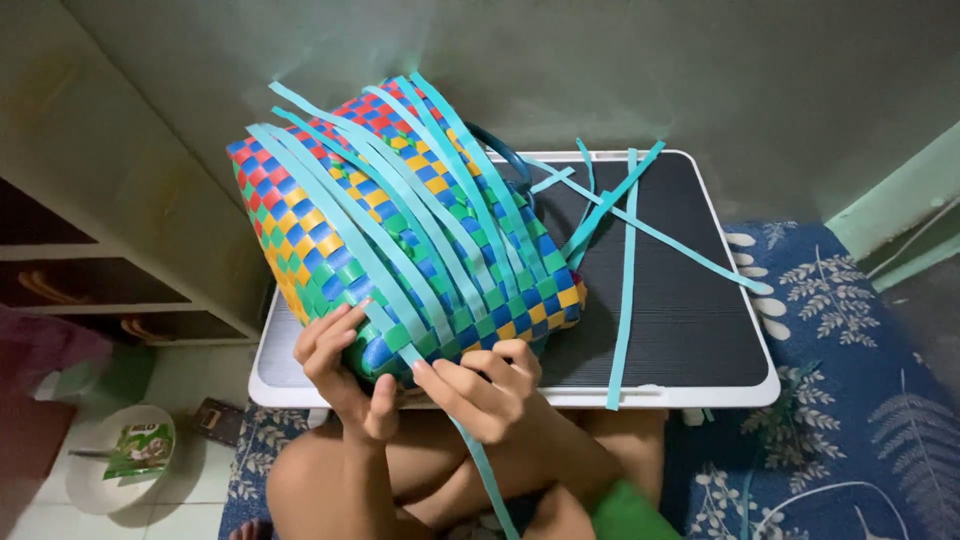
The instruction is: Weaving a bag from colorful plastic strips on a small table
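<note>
A woven basket [330, 215] of red, blue, yellow and green plastic strips lies tipped on its side on a small black table [690, 310] with a white rim. Long turquoise strips [425, 240] run diagonally over its side. My left hand [340, 365] grips the basket's near lower edge. My right hand [490, 385] pinches a turquoise strip at that same edge, and the strip's loose end [490, 480] hangs down over my lap. A dark blue handle [500, 150] shows behind the basket.
Loose turquoise strips [625, 270] lie across the table to the right of the basket. A shelf unit [100, 270] stands at left. On the floor are a white plate with a green packet [125, 455] and a blue leaf-patterned mat [860, 380].
</note>
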